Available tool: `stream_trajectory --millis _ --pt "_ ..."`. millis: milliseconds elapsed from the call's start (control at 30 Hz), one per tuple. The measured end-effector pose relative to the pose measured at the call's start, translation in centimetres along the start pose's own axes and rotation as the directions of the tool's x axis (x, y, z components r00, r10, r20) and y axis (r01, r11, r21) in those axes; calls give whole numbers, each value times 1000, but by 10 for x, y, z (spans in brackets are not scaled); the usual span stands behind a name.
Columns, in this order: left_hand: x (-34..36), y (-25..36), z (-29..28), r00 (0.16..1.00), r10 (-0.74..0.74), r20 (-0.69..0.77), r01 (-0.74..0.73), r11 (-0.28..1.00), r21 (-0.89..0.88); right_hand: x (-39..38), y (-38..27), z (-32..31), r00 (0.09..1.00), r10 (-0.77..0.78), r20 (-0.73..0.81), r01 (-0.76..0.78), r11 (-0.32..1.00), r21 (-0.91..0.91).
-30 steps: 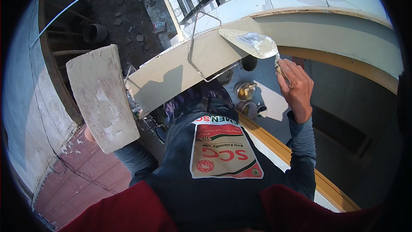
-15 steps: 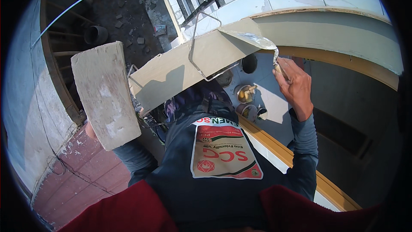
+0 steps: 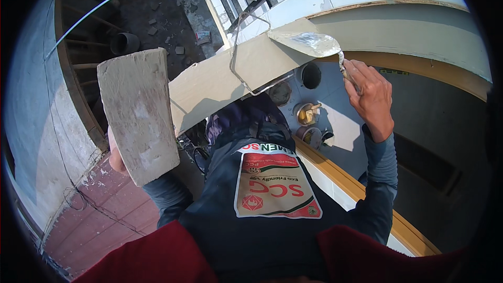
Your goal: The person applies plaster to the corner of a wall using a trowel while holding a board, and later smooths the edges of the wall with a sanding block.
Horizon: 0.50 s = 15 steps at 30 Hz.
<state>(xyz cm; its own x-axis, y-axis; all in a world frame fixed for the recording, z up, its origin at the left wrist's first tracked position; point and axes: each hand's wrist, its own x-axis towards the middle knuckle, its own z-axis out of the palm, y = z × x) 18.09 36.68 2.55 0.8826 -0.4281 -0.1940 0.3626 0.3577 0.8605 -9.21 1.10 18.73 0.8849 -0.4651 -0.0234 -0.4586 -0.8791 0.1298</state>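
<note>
Legible: red ltrs. (image 3: 276, 188) on tan panel (image 3: 283, 207) of dark shirt (image 3: 209, 230), red/grn ltrs. (image 3: 271, 148) on wht. strip (image 3: 267, 152).

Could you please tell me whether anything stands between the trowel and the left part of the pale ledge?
Yes, a bent metal rod crosses the pale ledge to the left of the trowel, which the right hand holds by its handle. I see nothing else in between.

Board (image 3: 139, 118) left, trowel (image 3: 309, 44) right over the ledge (image 3: 209, 86), wire clamp (image 3: 233, 55) between them across it, and buckets (image 3: 301, 120) on the floor (image 3: 340, 107), nearer right!
</note>
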Motion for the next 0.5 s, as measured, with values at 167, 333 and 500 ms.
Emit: stream_trajectory --millis 167,333,500 --pt "8 -3 -13 993 -110 -36 112 992 64 24 -4 -23 995 -45 88 51 996 -68" --pt "5 5 20 983 -133 -126 162 950 268 56 -17 -40 983 -130 132 154 969 -191" --pt "4 -14 7 997 74 -34 -63 966 251 69 -21 -42 973 -163 166 198 953 -227"
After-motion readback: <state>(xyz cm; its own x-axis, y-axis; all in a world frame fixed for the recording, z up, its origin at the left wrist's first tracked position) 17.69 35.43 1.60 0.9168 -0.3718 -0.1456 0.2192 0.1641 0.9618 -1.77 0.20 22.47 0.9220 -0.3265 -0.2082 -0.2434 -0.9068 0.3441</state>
